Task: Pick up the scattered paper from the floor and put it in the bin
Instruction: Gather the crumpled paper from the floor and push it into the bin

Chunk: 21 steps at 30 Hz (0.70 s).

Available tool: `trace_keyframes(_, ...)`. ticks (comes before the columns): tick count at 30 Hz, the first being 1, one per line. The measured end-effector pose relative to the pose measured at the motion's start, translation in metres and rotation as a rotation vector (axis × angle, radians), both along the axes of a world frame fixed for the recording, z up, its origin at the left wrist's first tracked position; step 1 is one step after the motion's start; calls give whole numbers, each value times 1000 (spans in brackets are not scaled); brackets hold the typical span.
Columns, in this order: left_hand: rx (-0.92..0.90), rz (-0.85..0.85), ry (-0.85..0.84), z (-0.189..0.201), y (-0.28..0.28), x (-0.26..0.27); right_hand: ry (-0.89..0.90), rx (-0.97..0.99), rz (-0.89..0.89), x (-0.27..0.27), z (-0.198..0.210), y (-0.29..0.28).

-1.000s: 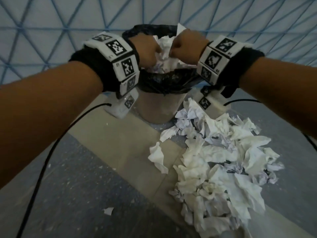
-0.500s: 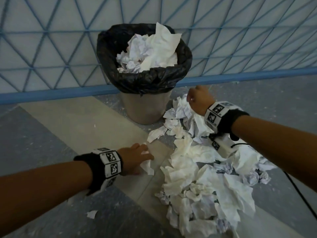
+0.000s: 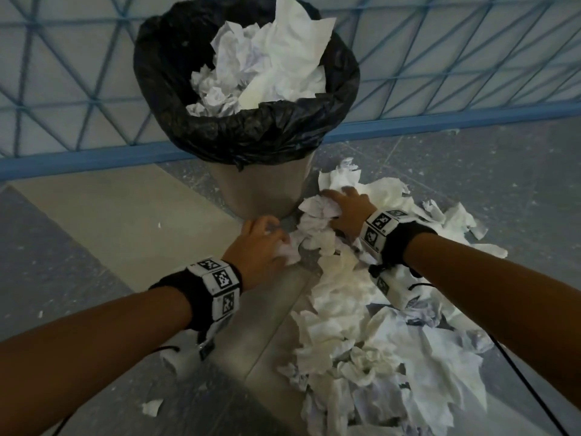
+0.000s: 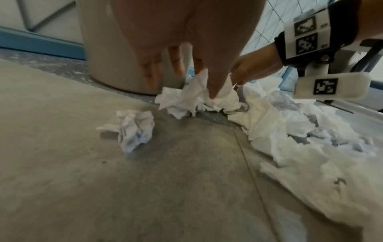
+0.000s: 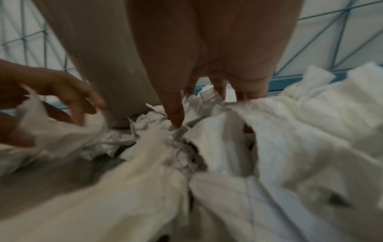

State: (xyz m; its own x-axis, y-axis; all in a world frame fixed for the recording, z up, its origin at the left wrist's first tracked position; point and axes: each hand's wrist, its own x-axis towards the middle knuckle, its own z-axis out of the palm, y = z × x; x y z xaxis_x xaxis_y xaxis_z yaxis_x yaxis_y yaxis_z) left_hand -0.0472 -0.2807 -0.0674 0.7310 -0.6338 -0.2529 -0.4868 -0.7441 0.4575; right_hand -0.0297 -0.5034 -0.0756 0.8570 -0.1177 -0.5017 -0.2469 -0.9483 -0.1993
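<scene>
The bin (image 3: 261, 190) stands against the wall, its black liner heaped with crumpled paper (image 3: 267, 58). A big pile of scattered paper (image 3: 361, 341) spreads over the floor to its right. At the foot of the bin my left hand (image 3: 267, 240) reaches down, thumb and fingers pinching a crumpled piece (image 4: 186, 99). My right hand (image 3: 345, 209) lies on the pile's near-bin end, its fingers curled round a crumpled clump (image 3: 317, 212). In the right wrist view the thumb (image 5: 176, 117) digs into that clump (image 5: 199, 101), and the left hand (image 5: 68, 91) shows at the left.
A blue lattice fence with a blue base rail (image 3: 94, 158) runs behind the bin. One loose crumpled ball (image 4: 134, 129) lies on the beige tile left of the pile. A small scrap (image 3: 152, 407) sits near my left forearm. A black cable (image 3: 518, 372) trails over the pile.
Both hands left the bin's top, came down to the floor and closed in together at the bin's foot. Each now holds crumpled paper; the head has leaned closer.
</scene>
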Motion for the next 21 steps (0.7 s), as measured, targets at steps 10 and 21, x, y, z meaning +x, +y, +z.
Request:
trace_keyframes(10,230,-255,93,1,4,4,-77,120,102,-17,28,20)
trace_keyframes(21,-321,-346,-265,113,45,3,-52,307,366,-8,172,36)
